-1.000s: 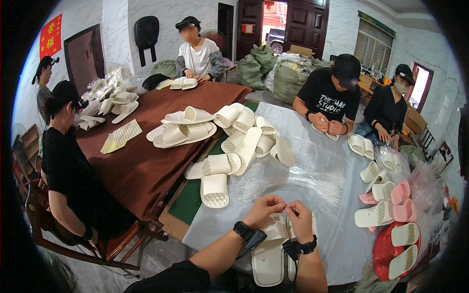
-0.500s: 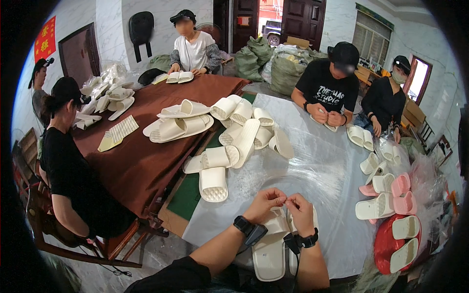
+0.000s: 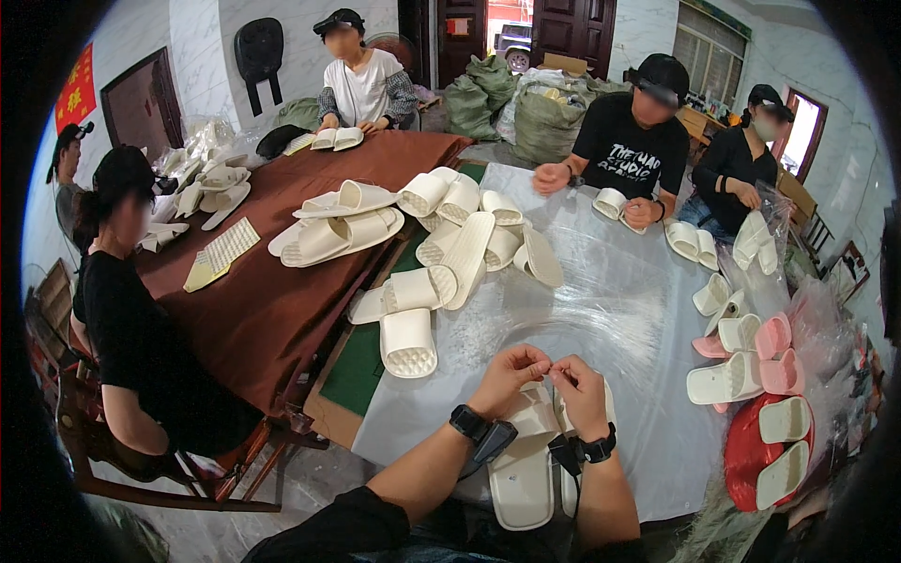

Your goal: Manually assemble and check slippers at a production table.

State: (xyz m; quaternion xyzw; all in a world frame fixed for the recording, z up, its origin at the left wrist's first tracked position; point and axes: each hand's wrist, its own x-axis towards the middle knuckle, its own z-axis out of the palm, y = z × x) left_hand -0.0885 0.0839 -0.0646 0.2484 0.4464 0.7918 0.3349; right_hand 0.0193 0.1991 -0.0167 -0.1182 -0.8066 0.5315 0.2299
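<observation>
My left hand and my right hand meet over a pair of off-white slippers at the near edge of the table. Both are closed in a pinch, fingertips almost touching. Whatever they hold, if anything, is too small to make out. Under my left wrist lies one slipper, its sole toward me. The second slipper is mostly covered by my right hand and forearm. Ahead of my hands, a slipper with a bumpy footbed rests beside a heap of loose slippers.
Pink slippers and white ones line the table's right side, beside a red bag. Across the grey-covered table a co-worker sits with a slipper pair. Others work around a brown-covered table at left.
My hands keep their pinch over the slippers with little movement. The co-worker opposite has moved one hand away from the slippers. At far right, a person has raised slippers in a clear bag.
</observation>
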